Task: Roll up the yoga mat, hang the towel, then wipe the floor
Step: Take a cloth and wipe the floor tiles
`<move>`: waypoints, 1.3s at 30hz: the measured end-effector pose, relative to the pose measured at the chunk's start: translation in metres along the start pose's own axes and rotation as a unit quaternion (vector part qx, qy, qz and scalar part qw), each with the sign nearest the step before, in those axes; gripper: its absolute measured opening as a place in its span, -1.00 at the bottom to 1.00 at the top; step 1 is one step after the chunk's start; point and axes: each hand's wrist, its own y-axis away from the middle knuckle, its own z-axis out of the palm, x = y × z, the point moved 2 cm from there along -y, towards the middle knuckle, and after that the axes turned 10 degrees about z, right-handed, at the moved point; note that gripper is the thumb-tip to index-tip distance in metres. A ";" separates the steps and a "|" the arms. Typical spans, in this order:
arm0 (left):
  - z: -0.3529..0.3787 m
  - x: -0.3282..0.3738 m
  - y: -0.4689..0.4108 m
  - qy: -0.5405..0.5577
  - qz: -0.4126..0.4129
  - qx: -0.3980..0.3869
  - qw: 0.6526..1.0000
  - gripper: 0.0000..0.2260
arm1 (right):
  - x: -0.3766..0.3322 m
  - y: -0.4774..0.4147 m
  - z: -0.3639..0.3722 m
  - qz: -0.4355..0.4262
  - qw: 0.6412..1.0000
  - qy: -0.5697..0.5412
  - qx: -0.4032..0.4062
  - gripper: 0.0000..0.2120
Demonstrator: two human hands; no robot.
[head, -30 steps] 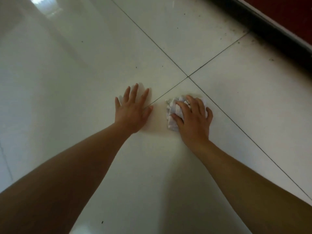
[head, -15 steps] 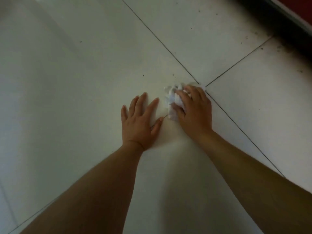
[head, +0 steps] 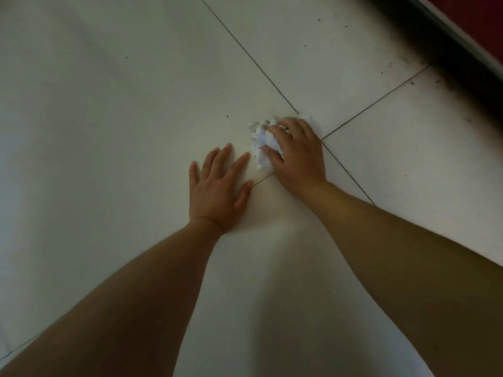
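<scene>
Floor (head: 109, 137) wipe: my right grip (head: 298, 159) clutches the crumpled tissue (head: 261, 151), my left grip (head: 217, 193) lies flat beside it, bracing. I'd press evenly, overlapping strokes toward the speck (head: 227, 116) ahead.

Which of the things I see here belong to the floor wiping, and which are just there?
In the job:
right hand gripping the crumpled white wad
left hand flat on the floor

Just there:
dark strip along the floor's edge
red surface beyond it

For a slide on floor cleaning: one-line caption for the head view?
Right hand grips a crumpled white wad on the tiled floor; left hand rests flat beside it.
</scene>
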 end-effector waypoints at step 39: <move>-0.010 0.084 0.192 -0.078 0.150 -0.239 0.956 -0.26 | 0.066 0.328 -0.071 0.197 0.979 0.009 -0.041 -0.53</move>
